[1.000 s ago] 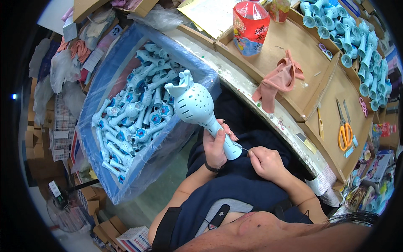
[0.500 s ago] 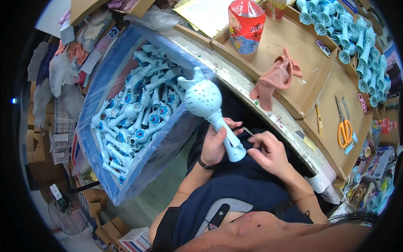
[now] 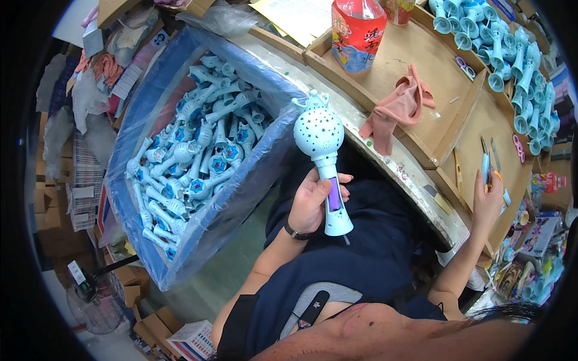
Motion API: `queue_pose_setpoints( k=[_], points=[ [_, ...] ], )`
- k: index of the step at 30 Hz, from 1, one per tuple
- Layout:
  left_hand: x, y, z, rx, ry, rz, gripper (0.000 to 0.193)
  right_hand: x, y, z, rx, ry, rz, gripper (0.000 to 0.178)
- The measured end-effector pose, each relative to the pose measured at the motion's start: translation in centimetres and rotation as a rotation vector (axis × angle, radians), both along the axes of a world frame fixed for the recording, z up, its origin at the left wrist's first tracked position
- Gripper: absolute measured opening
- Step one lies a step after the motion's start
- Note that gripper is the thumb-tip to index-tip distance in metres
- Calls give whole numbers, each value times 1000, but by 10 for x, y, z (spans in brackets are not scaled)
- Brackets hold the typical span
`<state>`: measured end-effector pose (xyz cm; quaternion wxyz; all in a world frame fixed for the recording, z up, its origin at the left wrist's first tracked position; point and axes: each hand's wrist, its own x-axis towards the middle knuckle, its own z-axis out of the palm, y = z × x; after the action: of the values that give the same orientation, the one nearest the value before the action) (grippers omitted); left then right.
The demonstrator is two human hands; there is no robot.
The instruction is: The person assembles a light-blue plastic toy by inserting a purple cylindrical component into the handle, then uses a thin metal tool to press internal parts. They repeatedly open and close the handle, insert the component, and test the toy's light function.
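My left hand (image 3: 310, 201) is closed round the handle of a light blue toy wand (image 3: 319, 129), held upright over my lap. Its round head is dotted with star-shaped holes and topped by a small crown. A purple piece (image 3: 335, 195) shows in the open slot of the handle. From the handle's lower end sticks a thin rod (image 3: 347, 240). Over at the cardboard tray on the right, my right hand (image 3: 489, 198) covers most of the orange-handled scissors (image 3: 497, 175). Its fingers are drawn together by a narrow blue thing (image 3: 485, 163), whose kind I cannot make out.
A blue bin (image 3: 135, 240) lined with clear plastic holds several similar wands at left. On the bench are a red-labelled bottle (image 3: 358, 36), pink cloth (image 3: 397, 111), a yellow cutter (image 3: 458, 170) and purple-handled scissors (image 3: 465, 68). Light blue trumpet-shaped parts (image 3: 497, 54) crowd the far right.
My right hand has moved from beside the wand's handle to the scissors in the right tray. The wand has turned in my left hand, and its purple-filled slot now shows.
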<state>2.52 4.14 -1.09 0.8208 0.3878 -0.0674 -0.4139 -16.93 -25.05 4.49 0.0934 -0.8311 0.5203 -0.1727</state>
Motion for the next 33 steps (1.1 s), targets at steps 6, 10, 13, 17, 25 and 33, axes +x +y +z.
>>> queue_pose_setpoints(
  k=[6, 10, 13, 17, 25, 33],
  points=[
    [-1, -3, 0, -56, 165, -52, 46, -33, -22, -23, -72, 222, -38, 33],
    [-2, -2, 6, 29, 75, -57, 47, -10, -8, -31, -74, -174, 98, 25],
    [-3, 0, 15, 10, 131, -79, 44, 12, 4, -32, -40, -319, 181, 16],
    [-9, 4, 26, 95, 18, -149, 53, 27, 8, -35, -48, -358, 180, 17],
    [-12, -2, 27, 139, -5, -141, 50, 22, 7, -45, -39, -357, 196, 16],
    [-16, -4, 25, 137, -38, -103, 48, 33, 31, -28, -52, -477, 288, 10]
  ],
)
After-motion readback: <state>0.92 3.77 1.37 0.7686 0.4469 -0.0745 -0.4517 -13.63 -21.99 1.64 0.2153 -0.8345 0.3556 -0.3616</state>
